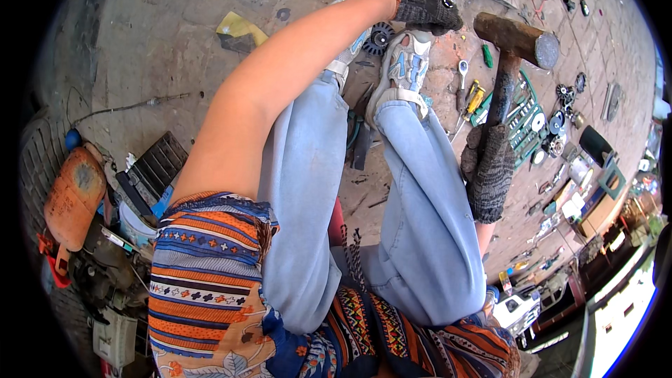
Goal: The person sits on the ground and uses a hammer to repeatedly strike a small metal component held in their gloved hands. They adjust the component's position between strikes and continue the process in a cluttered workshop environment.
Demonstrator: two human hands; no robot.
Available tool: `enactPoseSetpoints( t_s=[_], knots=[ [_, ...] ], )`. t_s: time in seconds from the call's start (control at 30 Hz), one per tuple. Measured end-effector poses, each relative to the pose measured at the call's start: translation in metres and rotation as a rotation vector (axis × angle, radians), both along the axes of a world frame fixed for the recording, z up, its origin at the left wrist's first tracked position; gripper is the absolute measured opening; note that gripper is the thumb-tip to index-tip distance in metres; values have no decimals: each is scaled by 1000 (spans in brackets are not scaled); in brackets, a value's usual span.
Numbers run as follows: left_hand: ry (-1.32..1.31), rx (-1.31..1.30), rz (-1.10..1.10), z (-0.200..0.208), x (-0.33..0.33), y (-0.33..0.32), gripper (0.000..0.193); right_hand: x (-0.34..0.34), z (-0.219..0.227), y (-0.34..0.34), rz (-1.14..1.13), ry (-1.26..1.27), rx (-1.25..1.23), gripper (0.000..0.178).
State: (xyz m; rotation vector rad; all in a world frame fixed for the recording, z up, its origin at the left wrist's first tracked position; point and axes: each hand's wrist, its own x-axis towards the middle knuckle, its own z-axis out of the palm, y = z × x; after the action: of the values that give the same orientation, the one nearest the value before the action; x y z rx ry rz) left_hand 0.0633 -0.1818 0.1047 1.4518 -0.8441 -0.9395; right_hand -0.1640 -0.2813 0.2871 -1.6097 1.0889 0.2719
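Observation:
My right hand (492, 171), in a dark knitted glove, is wrapped round the handle of a sledgehammer (514, 33). Its rusty brown head is raised at the top of the handle, to the right of my left hand. My left hand (425, 8) wears the same kind of glove and reaches out beyond my shoes with its fingers closed. A small shiny piece (446, 3) shows at those fingers; its kind is too small to tell. Just below the left hand, a black toothed wheel (379, 38) sits between my shoes.
A ratchet (462, 73), yellow-handled screwdrivers (475, 98) and a green tool case (525, 122) lie on the paved ground at right. Beyond them are scattered metal parts (558, 123). An orange tank-like part (75, 189) stands at left. A yellow cloth (240, 31) lies at upper left.

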Motion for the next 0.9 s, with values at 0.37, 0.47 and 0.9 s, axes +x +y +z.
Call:
enactPoseSetpoints(
  t_s=[0.37, 0.47, 0.9],
  knots=[
    [63, 210, -113, 34, -11, -2, 30, 1, 2, 0, -12, -5, -8, 46],
    [42, 304, -172, 42, -18, -6, 32, -1, 3, -3, -7, -13, -23, 46],
    [-233, 106, -254, 36, -27, -6, 27, -24, 41, -25, -90, -544, -71, 50]
  ],
)
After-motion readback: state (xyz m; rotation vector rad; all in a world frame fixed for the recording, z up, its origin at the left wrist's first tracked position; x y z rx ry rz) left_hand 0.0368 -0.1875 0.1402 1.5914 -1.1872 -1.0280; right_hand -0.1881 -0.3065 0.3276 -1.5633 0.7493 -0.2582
